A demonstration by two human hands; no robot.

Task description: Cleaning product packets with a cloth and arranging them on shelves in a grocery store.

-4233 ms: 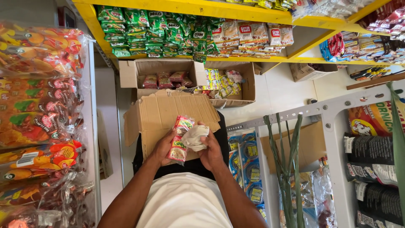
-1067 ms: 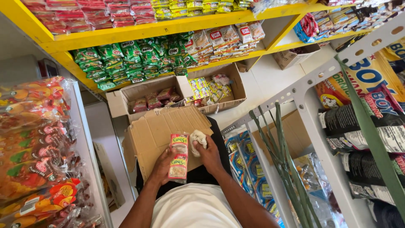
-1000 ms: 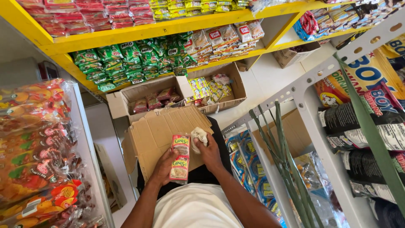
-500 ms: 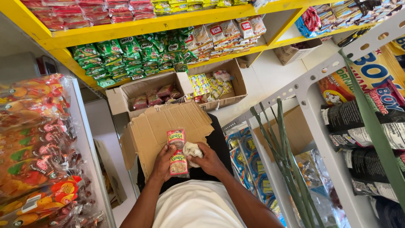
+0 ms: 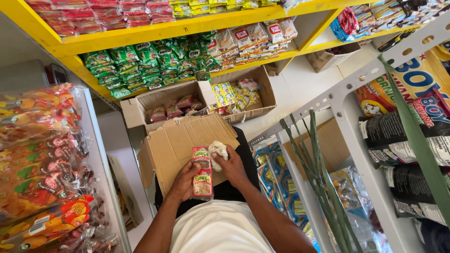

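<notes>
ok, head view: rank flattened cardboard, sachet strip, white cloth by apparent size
1. Flattened cardboard on the lap, clearly largest.
2. Sachet strip in the left hand.
3. White cloth bunched in the right hand, smallest; unfolded it may be bigger.

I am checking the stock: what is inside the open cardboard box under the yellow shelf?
The open cardboard box holds red sachets on its left side and yellow sachets on its right. The flattened cardboard covers its near edge, and lower layers are hidden.
</notes>
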